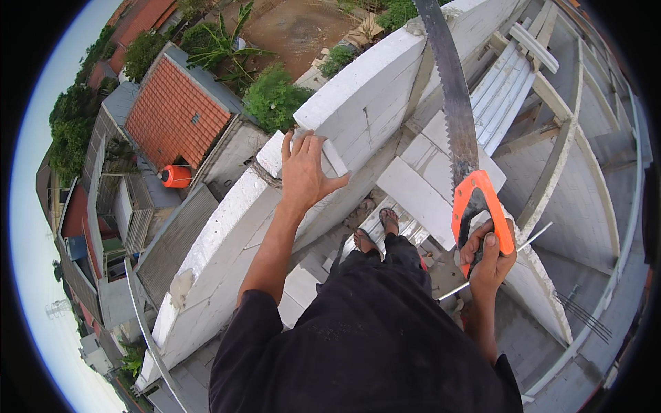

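My right hand [487,258] is wrapped round the orange and black handle of a hand saw [463,117]. Its long dark toothed blade points up and away, past the top edge of the view. On top of the white block wall [227,230], my left hand [306,168] grips a small white block [275,153], with the fingers over its top and the thumb stretched out to the right. The block sits in a gap, beside a higher stretch of the wall [365,76]. Part of it is hidden under my palm.
My feet [377,230] stand on boards inside the walls. Large pale blocks [420,186] lie just ahead, with long metal profiles [506,89] beyond. A thin pale rod [454,290] is near my right forearm. Left of the wall, the ground drops to tiled roofs [175,107].
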Demonstrator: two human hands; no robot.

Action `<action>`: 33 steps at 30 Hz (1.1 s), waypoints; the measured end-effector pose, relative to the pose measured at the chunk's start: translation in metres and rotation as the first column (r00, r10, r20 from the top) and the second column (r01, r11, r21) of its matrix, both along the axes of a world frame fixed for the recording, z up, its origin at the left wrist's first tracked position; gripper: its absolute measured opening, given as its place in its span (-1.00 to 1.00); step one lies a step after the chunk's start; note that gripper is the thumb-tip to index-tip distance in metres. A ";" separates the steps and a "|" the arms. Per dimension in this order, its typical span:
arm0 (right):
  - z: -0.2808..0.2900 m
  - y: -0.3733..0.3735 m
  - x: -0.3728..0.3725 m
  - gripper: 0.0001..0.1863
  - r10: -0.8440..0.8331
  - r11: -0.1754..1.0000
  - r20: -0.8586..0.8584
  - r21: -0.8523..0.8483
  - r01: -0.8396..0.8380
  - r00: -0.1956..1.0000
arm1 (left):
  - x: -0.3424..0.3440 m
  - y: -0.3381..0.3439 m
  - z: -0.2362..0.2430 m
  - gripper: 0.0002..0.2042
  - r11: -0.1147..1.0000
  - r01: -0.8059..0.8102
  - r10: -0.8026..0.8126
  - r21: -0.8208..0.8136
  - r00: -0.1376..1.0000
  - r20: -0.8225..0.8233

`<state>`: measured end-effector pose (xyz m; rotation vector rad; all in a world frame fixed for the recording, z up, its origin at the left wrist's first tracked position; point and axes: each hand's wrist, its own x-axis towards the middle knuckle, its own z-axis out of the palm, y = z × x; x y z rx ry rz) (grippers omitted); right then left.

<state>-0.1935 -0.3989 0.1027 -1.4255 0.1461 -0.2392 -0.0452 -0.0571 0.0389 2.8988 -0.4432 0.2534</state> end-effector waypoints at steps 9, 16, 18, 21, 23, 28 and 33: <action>-0.005 -0.021 -0.007 -0.68 -0.201 0.977 -0.046 -0.079 0.197 0.979 | 0.126 0.072 0.017 -0.22 0.595 -0.334 0.020 -0.730 0.915 -0.402; 0.006 -0.001 -0.017 -0.49 -0.023 0.992 -0.019 -0.125 0.020 1.000 | 0.207 0.130 -0.088 0.29 0.493 -0.794 -0.323 -0.355 0.212 -0.922; -0.001 0.008 -0.019 -0.51 0.059 0.992 -0.013 -0.107 -0.060 0.998 | 0.193 0.113 -0.074 0.34 0.486 -0.793 -0.303 -0.367 0.241 -0.922; 0.004 0.019 -0.017 -0.49 0.224 0.969 -0.112 -0.082 -0.233 0.968 | 0.196 0.143 -0.101 0.37 0.499 -0.786 -0.290 -0.365 0.246 -0.925; -0.003 0.025 -0.010 -0.51 0.298 0.951 -0.125 -0.050 -0.306 0.946 | 0.190 0.139 -0.087 0.38 0.536 -0.732 -0.366 -0.420 0.247 -0.897; -0.007 0.041 0.003 -0.75 0.384 0.923 -0.180 0.070 -0.377 0.906 | 0.181 0.144 -0.079 0.41 0.343 -0.756 -0.539 -0.558 0.328 -0.776; -0.044 0.067 0.004 -0.76 0.463 0.886 -0.261 0.101 -0.453 0.847 | 0.185 0.175 -0.108 0.57 0.178 -0.837 -0.556 -0.518 0.349 -0.754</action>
